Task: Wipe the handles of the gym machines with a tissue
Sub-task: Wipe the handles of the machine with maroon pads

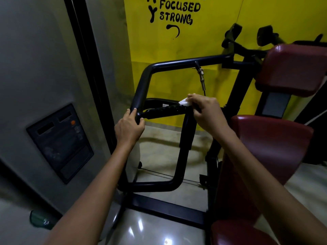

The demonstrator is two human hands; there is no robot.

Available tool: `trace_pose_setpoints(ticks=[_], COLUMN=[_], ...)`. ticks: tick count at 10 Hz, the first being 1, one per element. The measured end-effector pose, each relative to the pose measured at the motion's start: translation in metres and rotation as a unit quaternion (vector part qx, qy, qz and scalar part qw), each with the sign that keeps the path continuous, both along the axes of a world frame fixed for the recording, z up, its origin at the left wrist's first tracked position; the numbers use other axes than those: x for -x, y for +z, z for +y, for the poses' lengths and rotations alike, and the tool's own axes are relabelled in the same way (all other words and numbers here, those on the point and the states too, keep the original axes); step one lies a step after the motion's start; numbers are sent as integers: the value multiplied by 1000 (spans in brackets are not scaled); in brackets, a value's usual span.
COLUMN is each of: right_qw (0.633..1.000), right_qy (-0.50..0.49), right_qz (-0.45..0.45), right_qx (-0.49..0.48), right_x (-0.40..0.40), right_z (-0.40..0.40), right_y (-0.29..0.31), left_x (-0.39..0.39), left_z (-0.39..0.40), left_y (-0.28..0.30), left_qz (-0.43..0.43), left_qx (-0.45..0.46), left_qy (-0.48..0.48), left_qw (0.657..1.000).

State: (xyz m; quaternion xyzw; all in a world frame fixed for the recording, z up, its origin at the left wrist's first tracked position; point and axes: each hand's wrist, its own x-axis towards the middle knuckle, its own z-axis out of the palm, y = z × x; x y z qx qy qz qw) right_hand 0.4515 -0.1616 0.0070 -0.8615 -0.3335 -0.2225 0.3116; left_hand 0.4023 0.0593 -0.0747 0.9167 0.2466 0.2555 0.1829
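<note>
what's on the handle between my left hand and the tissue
In the head view, only the bare black ribbed grip of the handle runs between the left hand and the white tissue held by the right hand.

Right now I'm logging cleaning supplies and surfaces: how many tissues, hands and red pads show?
Tissue: 1
Hands: 2, left hand and right hand
Red pads: 3, top, middle, bottom
Total: 6

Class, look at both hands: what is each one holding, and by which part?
The left hand grips the black handle at its left end, by the frame. The right hand pinches a white tissue in its fingertips against the handle's right part.
</note>
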Motion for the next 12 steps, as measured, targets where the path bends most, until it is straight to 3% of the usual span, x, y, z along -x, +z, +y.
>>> trace_pose_setpoints(ticks=[1, 2, 3, 4, 5, 6, 7, 8, 9, 10, 12], right_qw=[990, 889, 821, 899, 974, 994, 988, 997, 998, 999, 998], right_qy=[-3, 50, 52, 23, 21, -1, -33, -38, -8, 10, -16], right_qz=[128, 363, 399, 242, 80, 66, 111, -6, -65, -33, -63], right_qx=[-57, -274, -406, -364, -210, -86, -100, -64, -13, -13, -17], right_x=[-13, -19, -9, 0, -1, -10, -13, 2, 12, 17, 20], right_z=[-3, -7, -12, -8, -3, -2, -3, -6, -7, -9, -14], right_y=[16, 16, 1, -12, -9, 8, 15, -6, -32, -29, -28], left_x=[-1, -1, -1, -3, -3, -2, -1, -1, -1, 0, 0], left_z=[0, 1, 1, 2, 2, 2, 1, 1, 2, 2, 2], left_y=[-1, -1, -2, -2, -1, -1, -1, -1, -2, -2, -1], left_qz=[-3, -4, -8, -7, -5, -7, -6, -10, -11, -9, -9], left_qx=[-4, -3, -4, -4, 1, 5, 8, 10, 10, 10, 9], left_qy=[-1, 1, 0, 1, 2, 3, 1, -5, -6, -6, -6], left_qw=[1000, 1000, 1000, 1000, 1000, 1000, 1000, 1000, 1000, 1000, 1000])
